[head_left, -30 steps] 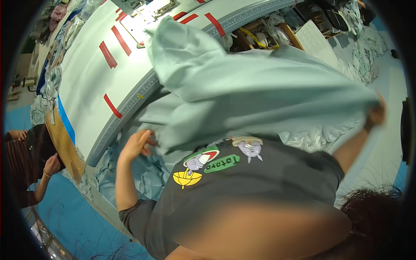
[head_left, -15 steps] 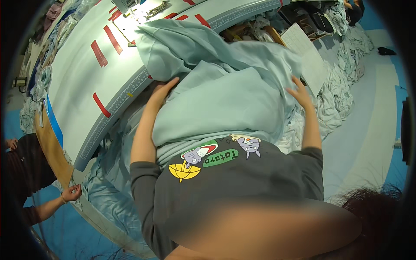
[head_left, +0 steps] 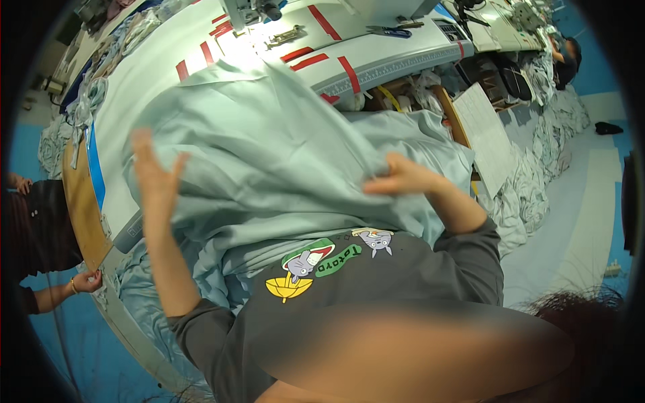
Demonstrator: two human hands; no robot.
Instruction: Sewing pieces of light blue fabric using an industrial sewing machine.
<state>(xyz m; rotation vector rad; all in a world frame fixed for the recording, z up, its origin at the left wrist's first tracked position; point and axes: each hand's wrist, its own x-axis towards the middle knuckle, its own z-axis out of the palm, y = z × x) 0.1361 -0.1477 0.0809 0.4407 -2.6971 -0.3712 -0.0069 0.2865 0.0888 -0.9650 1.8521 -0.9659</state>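
A large pale green sheet of fabric billows over the table edge and down across my lap. Its upper part lies by the lit sewing machine. My left hand is at the fabric's left side, blurred by motion, with fingers and thumb apart. At the right, my right hand has its fingers bent together on a fold of the fabric, near the slanting edge that runs up to the machine.
Red tape strips and small scissors lie on the white table, which has a ruler along its edge. A white board leans at the right beside heaped pale cloth. Another person's hand is at the lower left.
My left hand has moved left and my right hand has moved left and lower. The fabric has spread leftwards across the table, covering the ruler edge there.
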